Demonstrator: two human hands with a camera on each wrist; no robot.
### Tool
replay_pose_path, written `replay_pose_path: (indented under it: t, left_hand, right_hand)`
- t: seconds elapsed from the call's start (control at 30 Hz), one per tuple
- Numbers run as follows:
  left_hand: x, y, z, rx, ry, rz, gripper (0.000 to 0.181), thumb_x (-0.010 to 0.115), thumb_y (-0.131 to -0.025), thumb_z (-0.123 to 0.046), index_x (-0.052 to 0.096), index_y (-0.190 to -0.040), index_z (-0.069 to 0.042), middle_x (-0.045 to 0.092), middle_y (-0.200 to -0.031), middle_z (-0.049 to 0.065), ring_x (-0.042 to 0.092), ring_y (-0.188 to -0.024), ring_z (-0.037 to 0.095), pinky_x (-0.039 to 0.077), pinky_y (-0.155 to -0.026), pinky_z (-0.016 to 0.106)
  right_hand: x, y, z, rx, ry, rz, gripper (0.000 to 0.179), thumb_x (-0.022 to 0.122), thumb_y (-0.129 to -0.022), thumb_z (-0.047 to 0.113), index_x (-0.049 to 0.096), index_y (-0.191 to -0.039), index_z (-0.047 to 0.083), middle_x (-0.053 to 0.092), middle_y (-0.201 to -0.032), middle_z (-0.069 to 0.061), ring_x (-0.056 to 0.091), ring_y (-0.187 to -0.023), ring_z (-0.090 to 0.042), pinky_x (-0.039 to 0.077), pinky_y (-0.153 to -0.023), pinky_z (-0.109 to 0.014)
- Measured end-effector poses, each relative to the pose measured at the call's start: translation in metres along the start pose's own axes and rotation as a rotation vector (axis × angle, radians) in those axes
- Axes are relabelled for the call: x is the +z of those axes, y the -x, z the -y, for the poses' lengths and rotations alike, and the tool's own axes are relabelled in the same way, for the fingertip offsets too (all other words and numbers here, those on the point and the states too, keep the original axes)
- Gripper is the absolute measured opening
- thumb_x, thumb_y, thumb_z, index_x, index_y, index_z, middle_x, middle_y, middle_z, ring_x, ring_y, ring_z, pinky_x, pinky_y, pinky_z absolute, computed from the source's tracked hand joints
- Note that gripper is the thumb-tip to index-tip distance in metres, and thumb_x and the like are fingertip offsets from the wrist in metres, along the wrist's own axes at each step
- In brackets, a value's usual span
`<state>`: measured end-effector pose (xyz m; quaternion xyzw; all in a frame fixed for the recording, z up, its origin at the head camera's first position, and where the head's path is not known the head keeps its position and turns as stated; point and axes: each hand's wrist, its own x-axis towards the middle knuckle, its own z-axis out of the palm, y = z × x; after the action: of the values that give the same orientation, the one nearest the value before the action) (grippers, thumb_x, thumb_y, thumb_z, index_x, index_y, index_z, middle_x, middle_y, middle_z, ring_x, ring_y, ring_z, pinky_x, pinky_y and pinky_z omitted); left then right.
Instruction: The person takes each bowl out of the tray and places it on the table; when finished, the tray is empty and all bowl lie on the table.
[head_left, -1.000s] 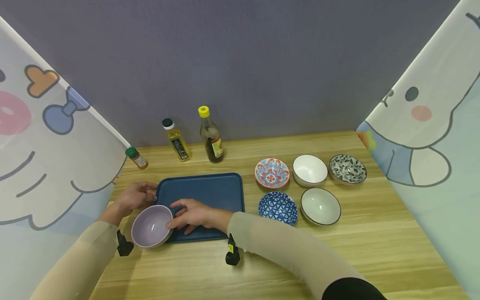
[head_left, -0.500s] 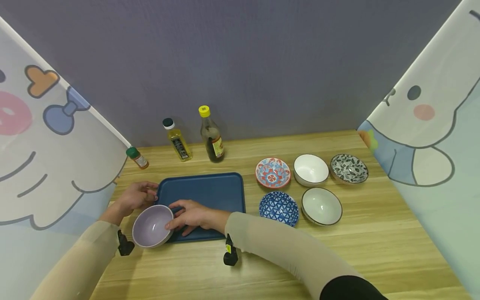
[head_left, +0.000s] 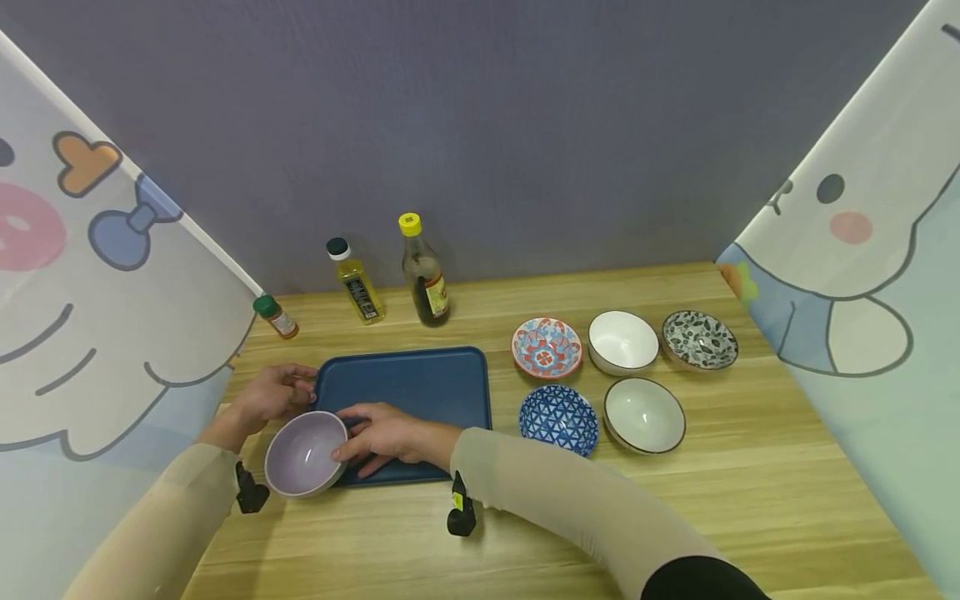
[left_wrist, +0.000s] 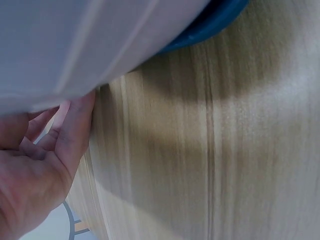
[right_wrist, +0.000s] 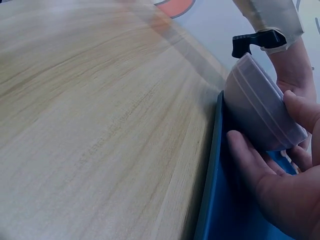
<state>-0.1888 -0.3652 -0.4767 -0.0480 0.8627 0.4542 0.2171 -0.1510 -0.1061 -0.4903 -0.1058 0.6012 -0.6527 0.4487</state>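
A purple bowl point(head_left: 300, 460) overlaps the near left corner of the dark blue tray point(head_left: 420, 379) in the head view. My right hand point(head_left: 388, 435) grips its right side, thumb at the rim and fingers against the outer wall. From the right wrist, the bowl point(right_wrist: 255, 107) appears tilted close over the tray's edge, with the right hand's fingers point(right_wrist: 245, 155) under its side. Just beyond the bowl, my left hand point(head_left: 273, 394) has loosely bent fingers at the tray's left rim. The bowl's wall point(left_wrist: 75, 45) hides those fingertips in the left wrist view.
On the right lie a red-patterned bowl point(head_left: 547, 348), a blue-patterned bowl point(head_left: 558, 419), two white bowls point(head_left: 622, 342) and a black-patterned bowl point(head_left: 700, 340). Behind the tray stand a yellow-capped bottle point(head_left: 426, 283), an oil bottle point(head_left: 360, 292) and a green-capped jar point(head_left: 276, 317).
Almost nothing differs. Both hands and the purple bowl hold their places, while the whole head view has shifted very slightly.
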Motion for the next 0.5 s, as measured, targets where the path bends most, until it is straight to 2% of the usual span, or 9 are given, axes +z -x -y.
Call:
replay_pose_path:
  t: [0.27, 0.5]
  left_hand:
    - [0.0014, -0.0032, 0.004, -0.002, 0.002, -0.013, 0.055, 0.065, -0.095, 0.001, 0.044, -0.144, 0.013, 0.066, -0.107, 0.018, 0.067, -0.089, 0.02, 0.059, -0.073, 0.032]
    - [0.002, -0.0007, 0.0022, -0.01, 0.031, -0.002, 0.056, 0.063, -0.095, 0.002, 0.041, -0.146, 0.014, 0.065, -0.109, 0.019, 0.07, -0.09, 0.021, 0.061, -0.075, 0.036]
  right_hand:
    - [0.0007, 0.0005, -0.0017, -0.003, -0.066, -0.002, 0.063, 0.076, -0.086, -0.005, 0.059, -0.142, 0.018, 0.07, -0.111, -0.008, 0.072, -0.084, -0.026, 0.062, -0.074, -0.048]
    - [0.0035, 0.0057, -0.0035, -0.01, -0.083, -0.038, 0.061, 0.076, -0.085, -0.008, 0.061, -0.138, 0.018, 0.07, -0.104, -0.008, 0.073, -0.078, -0.026, 0.063, -0.073, -0.047]
